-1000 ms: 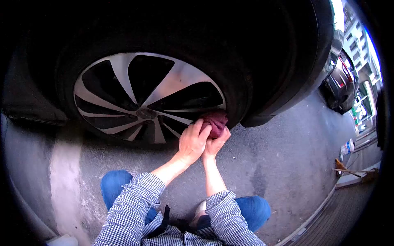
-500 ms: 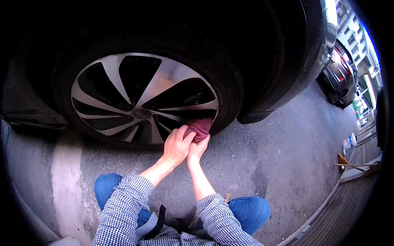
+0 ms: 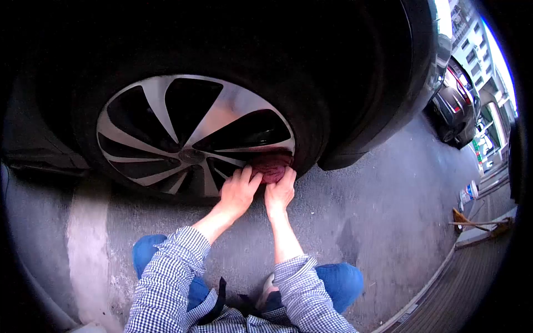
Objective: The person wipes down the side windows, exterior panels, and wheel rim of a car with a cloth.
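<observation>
A dark red cloth is bunched against the lower right of a silver and black alloy wheel. My left hand grips the cloth's left side, its fingers curled at the rim. On the cloth's right edge, my right hand has its fingers closed round the fabric. The hands are a little apart, with the cloth spanning them. Around the wheel, the black tyre is in deep shadow. Part of the cloth lies over the rim and spoke ends and hides them.
The dark car's bumper overhangs at the right. A white painted line crosses the grey ground at the left. Farther off stand another dark car, a white bucket and a dustpan-like yellow object with a stick.
My right hand has moved right and up, away from my left hand. The cloth is spread wider between them and sits slightly higher on the rim. A shoe now shows below.
</observation>
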